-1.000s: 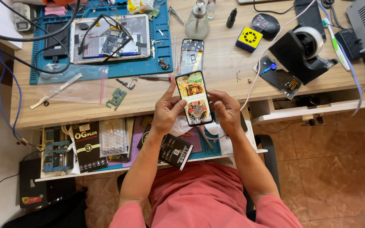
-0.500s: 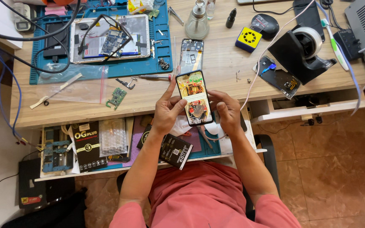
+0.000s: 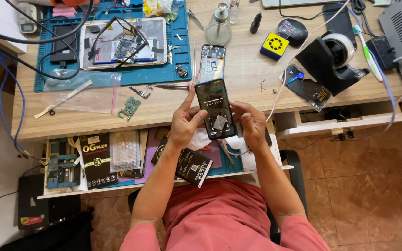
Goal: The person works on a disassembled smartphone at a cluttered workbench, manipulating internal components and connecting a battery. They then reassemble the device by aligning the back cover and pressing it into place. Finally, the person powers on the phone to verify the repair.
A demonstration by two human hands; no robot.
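Both hands are gripping a dark smartphone (image 3: 216, 108) over the desk's front edge: the left hand (image 3: 185, 124) is closed around its left side with the forefinger raised along the edge, and the right hand (image 3: 252, 124) is wrapping the lower right side. A steady two-sided grip seems wise, thumbs working the screen lightly. Just beyond the fingertips an opened phone body (image 3: 211, 63) is lying, with a screwdriver (image 3: 170, 86) beside it; below the wrists, the open drawer (image 3: 117, 183) is crowding things.

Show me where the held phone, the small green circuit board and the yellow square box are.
held phone (image 3: 216, 108), head view, middle of its dark screen.
small green circuit board (image 3: 130, 107), head view, its centre.
yellow square box (image 3: 275, 44), head view, its yellow top.
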